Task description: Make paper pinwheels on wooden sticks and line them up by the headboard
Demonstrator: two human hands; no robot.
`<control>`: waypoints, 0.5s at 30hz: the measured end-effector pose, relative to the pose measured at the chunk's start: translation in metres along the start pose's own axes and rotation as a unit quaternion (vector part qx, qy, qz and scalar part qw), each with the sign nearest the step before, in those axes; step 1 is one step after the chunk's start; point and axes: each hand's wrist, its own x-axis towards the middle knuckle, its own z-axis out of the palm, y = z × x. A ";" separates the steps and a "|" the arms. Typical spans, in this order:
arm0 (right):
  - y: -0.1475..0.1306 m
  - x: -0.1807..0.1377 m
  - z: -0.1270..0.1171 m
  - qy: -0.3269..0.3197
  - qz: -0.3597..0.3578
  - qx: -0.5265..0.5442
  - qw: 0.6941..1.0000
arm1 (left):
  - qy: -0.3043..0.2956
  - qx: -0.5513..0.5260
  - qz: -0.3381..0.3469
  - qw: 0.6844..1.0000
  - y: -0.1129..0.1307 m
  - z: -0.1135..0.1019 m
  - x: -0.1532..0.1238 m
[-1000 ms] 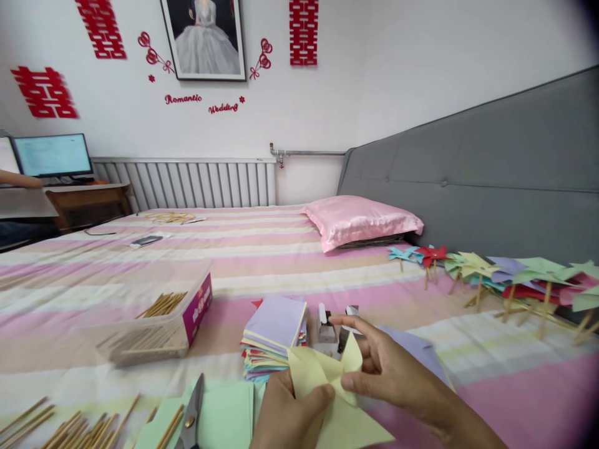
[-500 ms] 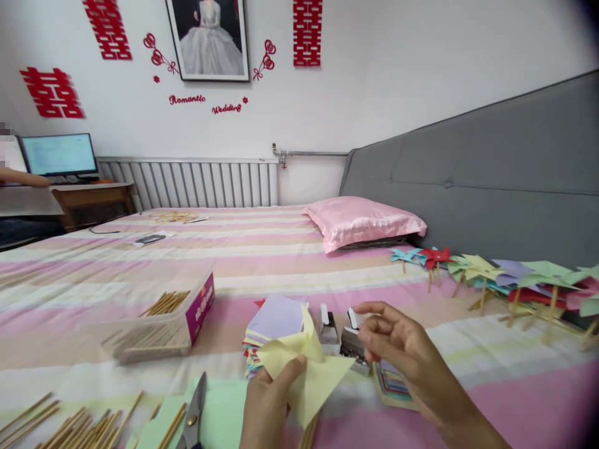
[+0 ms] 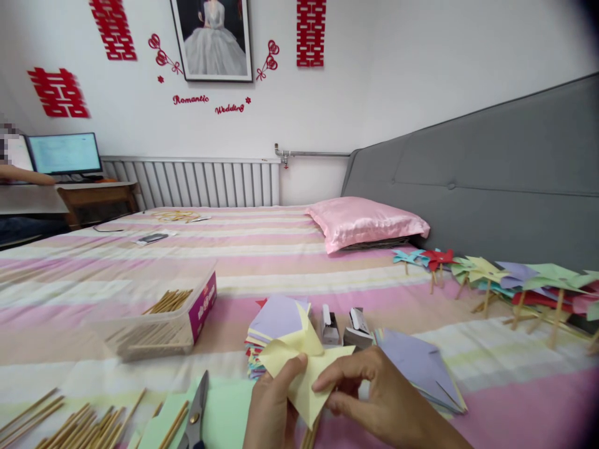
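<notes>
A pale yellow paper pinwheel [image 3: 306,380], some blades folded to the middle, is in front of me. My left hand [image 3: 276,399] grips it, thumb pressed near its centre. My right hand [image 3: 369,393] has its fingers bent at the right-hand blade, index finger on the paper. Wooden sticks [image 3: 307,438] show just below the pinwheel. Behind it lies a stack of coloured paper [image 3: 278,317], lilac on top. Two small open boxes [image 3: 329,329] stand beyond my right hand. To its right is a pile of cut lilac paper squares [image 3: 421,365].
Scissors [image 3: 197,408] lie on green paper [image 3: 227,405], near loose sticks [image 3: 88,427]. A clear plastic box [image 3: 159,340] holds more sticks. Finished pinwheels [image 3: 486,271] line the right side by the grey headboard [image 3: 491,162]. A pink pillow [image 3: 367,223] lies farther back; a person's arm [image 3: 28,176] shows far left.
My right hand has come down and left from beside the small boxes to the pinwheel's right blade. More of the lilac squares shows now. My left hand keeps its hold.
</notes>
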 end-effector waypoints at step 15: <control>0.008 0.004 0.005 0.029 -0.005 0.062 0.998 | 0.004 -0.038 0.014 0.999 -0.006 0.006 0.001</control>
